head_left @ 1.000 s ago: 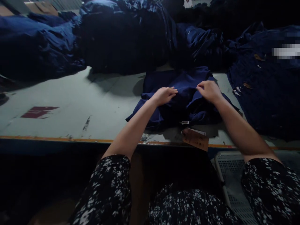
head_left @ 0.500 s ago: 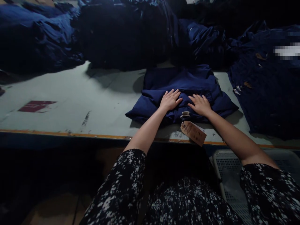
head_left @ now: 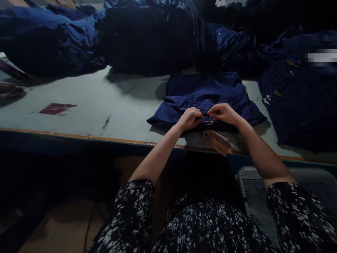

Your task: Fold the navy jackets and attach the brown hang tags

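A folded navy blue garment [head_left: 205, 95] lies on the pale worktable [head_left: 92, 102] near its front edge. My left hand [head_left: 189, 118] and my right hand [head_left: 222, 113] sit close together at the garment's near edge. The fingers of both are curled and pinching the fabric there, on either side of a small label [head_left: 209, 123]. A brown cardboard hang tag [head_left: 216, 142] hangs from that spot and lies on the table edge.
Heaps of dark blue garments [head_left: 147, 35] fill the back of the table, and another pile [head_left: 302, 95] lies at the right. A red patch [head_left: 58, 108] marks the table at left. A white plastic crate [head_left: 263, 186] stands below the table at my right.
My hands lay flat and spread on the garment half a second ago. Now they have drawn together at its near edge and curled into pinches by the label.
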`<state>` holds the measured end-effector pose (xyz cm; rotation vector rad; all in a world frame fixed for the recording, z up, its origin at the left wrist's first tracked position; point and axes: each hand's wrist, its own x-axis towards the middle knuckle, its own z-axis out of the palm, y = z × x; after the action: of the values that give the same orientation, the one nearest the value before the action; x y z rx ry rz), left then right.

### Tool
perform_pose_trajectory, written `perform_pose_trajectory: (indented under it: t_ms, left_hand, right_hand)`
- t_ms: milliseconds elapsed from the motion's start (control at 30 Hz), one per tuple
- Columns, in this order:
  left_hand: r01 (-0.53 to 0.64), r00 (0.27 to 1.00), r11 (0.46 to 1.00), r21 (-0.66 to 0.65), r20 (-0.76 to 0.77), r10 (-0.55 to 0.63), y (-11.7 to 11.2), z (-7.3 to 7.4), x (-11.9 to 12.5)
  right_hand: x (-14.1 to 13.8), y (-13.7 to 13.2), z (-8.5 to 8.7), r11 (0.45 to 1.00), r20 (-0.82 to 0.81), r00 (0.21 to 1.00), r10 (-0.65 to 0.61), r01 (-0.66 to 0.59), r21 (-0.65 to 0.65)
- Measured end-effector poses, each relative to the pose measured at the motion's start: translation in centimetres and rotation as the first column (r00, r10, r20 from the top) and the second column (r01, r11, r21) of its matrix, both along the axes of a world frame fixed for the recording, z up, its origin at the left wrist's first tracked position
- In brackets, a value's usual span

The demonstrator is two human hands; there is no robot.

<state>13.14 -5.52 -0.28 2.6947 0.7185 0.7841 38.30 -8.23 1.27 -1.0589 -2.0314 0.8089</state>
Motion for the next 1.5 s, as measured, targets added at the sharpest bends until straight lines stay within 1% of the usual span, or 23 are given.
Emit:
perform_pose_trajectory:
  t_ms: [33, 100, 200, 300, 400, 500, 600, 700, 800, 933, 1133, 1333, 1500]
  left_hand:
    - [0.017, 1.000, 1.000, -0.024, -0.016, -0.018, -0.4, 0.0, 0.0]
    - [0.035, 0.998, 0.998, -0.061, -0.048, -0.038, -0.9, 0.2, 0.0]
    - [0.019, 0.997, 0.996, -0.092, -0.078, -0.027, -1.4, 1.0, -0.2]
    - [0.004, 0.992, 0.988, -0.157, -0.125, -0.024, -1.7, 1.9, -0.4]
    - [0.004, 0.982, 0.980, -0.199, -0.187, -0.042, -1.9, 2.3, -0.1]
    - [0.010, 0.975, 0.986, -0.164, -0.216, -0.045, -1.9, 2.0, 0.3]
    - [0.045, 0.979, 0.991, -0.123, -0.193, -0.068, -1.9, 1.4, 0.4]
    - [0.089, 0.983, 0.988, -0.123, -0.149, -0.107, -2.0, 0.9, 0.2]
    - [0.100, 0.985, 0.986, -0.136, -0.127, -0.117, -2.1, 0.7, 0.1]
    - [0.088, 0.990, 0.983, -0.164, -0.096, -0.104, -2.3, 0.6, 0.2]
    - [0.102, 0.995, 0.974, -0.204, 0.015, -0.101, -2.5, 0.1, 0.4]
    - [0.070, 0.996, 0.967, -0.244, 0.065, -0.056, -2.6, -0.6, 0.5]
    - [0.049, 0.994, 0.972, -0.229, 0.103, -0.025, -2.6, -0.8, 0.6]
  right_hand:
    - [-0.4, -0.1, 0.0, 0.997, -0.003, 0.999, 0.053, -0.053, -0.048]
    - [-0.9, -0.4, -0.2, 0.993, 0.004, 0.995, 0.098, -0.097, -0.069]
    - [-0.8, -1.1, -0.5, 0.996, -0.015, 0.996, 0.083, -0.084, -0.020]
    - [-0.4, -2.0, -0.6, 0.997, -0.015, 0.997, 0.074, -0.074, 0.006]
    - [-0.3, -2.7, -0.6, 0.997, -0.020, 0.997, 0.078, -0.078, 0.011]
    - [-0.3, -3.0, -0.5, 0.995, -0.038, 0.995, 0.096, -0.096, -0.009]
    - [-0.4, -3.1, -0.4, 0.993, -0.040, 0.993, 0.115, -0.116, -0.021]
    - [-0.3, -3.3, 0.0, 0.992, -0.007, 0.992, 0.125, -0.125, -0.020]
    - [-0.4, -3.4, 0.3, 0.994, 0.043, 0.993, 0.106, -0.106, -0.009]
    - [-0.6, -3.5, 0.4, 0.997, 0.057, 0.996, 0.070, -0.071, 0.008]
    - [-0.6, -3.7, 0.4, 0.995, -0.011, 0.998, 0.065, -0.065, -0.074]
    - [-0.4, -3.7, 0.4, 0.993, -0.002, 0.998, 0.070, -0.070, -0.100]
    - [-0.3, -3.7, 0.3, 0.993, -0.012, 0.998, 0.055, -0.056, -0.099]
